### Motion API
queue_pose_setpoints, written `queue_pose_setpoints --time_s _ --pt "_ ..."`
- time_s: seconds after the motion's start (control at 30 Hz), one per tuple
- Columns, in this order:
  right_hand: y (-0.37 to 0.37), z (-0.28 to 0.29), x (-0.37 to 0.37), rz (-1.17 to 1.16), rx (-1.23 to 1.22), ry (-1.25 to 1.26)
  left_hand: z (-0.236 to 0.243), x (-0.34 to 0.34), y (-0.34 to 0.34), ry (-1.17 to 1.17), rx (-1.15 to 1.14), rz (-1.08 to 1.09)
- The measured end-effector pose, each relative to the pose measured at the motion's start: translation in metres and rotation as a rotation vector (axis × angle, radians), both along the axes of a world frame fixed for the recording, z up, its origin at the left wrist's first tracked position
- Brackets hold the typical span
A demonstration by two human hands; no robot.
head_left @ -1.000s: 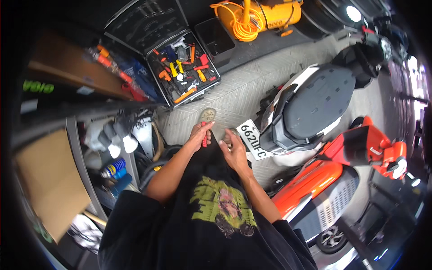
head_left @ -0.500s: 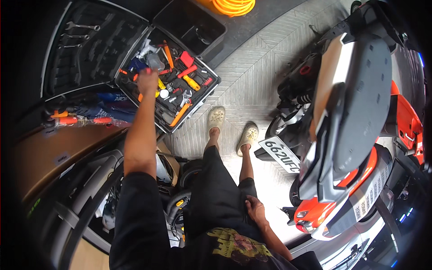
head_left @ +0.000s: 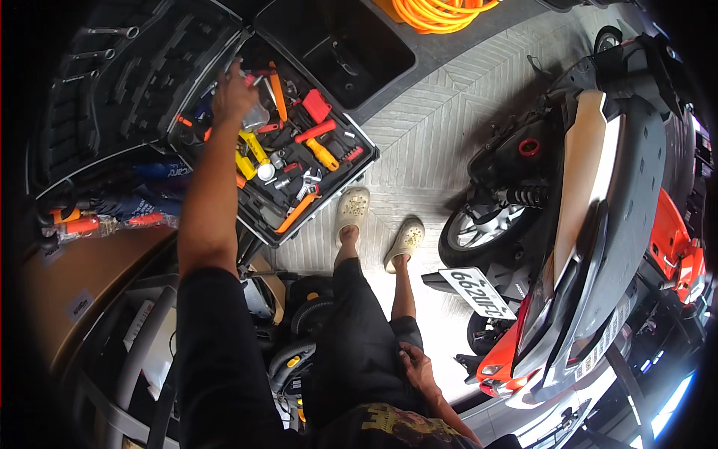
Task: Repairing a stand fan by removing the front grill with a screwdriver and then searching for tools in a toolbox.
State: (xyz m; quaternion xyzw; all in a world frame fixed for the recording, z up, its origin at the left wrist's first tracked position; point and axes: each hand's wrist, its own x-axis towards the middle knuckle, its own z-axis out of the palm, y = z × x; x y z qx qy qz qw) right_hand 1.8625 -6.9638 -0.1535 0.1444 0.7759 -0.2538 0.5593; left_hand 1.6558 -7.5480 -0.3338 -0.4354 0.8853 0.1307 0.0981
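Note:
My left hand (head_left: 234, 96) reaches over the far left part of an opened toolbox (head_left: 359, 166), fingers stretched out and apart among the tools. Something red shows right beside its fingertips. Around it lie an orange-handled tool (head_left: 278, 91), a clear plastic piece (head_left: 256, 117), yellow-handled tools (head_left: 254, 147) and a red-handled tool (head_left: 315, 131). Nearer me are an adjustable wrench (head_left: 305, 182) and a long orange-handled tool (head_left: 297, 212). My right hand (head_left: 419, 370) rests by my thigh with its fingers curled in; whatever they may hold is hidden.
The raised toolbox lid (head_left: 142, 97) holds several wrenches. Beside the toolbox sits a black bin (head_left: 374, 45), with a coiled orange hose (head_left: 441, 15) beyond. A motorcycle (head_left: 598, 202) stands at the right. A cardboard box (head_left: 105, 277) lies at the left.
My left hand has moved farther up and left across the toolbox. The view has shifted, so the toolbox sits slightly lower and the motorcycle looks turned. My right hand stays by my thigh.

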Motion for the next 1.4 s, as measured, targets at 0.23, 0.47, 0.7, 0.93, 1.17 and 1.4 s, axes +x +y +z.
queue_pose_setpoints --time_s 0.23,0.47,0.7,0.93,1.17,1.4 --pt "-0.002 -0.008 -0.003 0.039 0.023 -0.015 -0.031 0.025 -0.046 0.219 0.330 0.118" --pt "-0.021 -0.006 -0.024 0.005 0.015 -0.005 -0.022 0.021 -0.018 -0.129 0.123 0.067" --pt "-0.015 -0.013 -0.018 -0.051 0.013 0.016 -0.034 -0.022 -0.024 -0.070 -0.147 -0.318" --pt "-0.037 -0.004 -0.029 -0.068 -0.064 0.044 0.028 0.006 -0.042 0.717 -0.133 -0.162" --pt "-0.168 -0.022 -0.119 0.026 -0.618 0.142 0.105 0.076 0.066 1.447 0.846 0.722" --pt "-0.245 -0.010 -0.195 -0.432 -0.980 0.105 0.164 0.095 0.271 1.470 1.239 1.055"
